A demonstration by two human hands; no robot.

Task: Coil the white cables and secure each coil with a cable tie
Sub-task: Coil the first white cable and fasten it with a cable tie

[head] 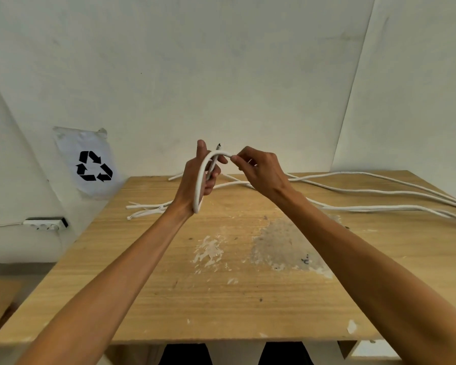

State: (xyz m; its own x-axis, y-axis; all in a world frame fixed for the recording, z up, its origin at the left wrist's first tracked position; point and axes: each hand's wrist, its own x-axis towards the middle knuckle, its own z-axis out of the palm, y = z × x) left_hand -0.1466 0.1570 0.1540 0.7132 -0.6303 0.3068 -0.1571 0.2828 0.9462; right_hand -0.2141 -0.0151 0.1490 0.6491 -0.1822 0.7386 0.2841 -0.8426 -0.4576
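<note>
I see both hands raised above the far middle of the wooden table (221, 299). The left hand (199, 177) grips the white cable (201, 177), fingers curled round its end and a first loop. The right hand (258, 169) pinches the loop's top between thumb and forefinger. More white cables (379, 192) trail far right; cable ties (145, 208) lie far left.

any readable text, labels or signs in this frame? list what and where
No readable words or numbers.
Black recycling symbol of three chasing arrows, no lettering: on the white sheet taped to the wall left of the table.
Small dark mark on the worn patch of the tabletop: too small to read.
White cable held by the left hand and right hand: no visible print.
</note>
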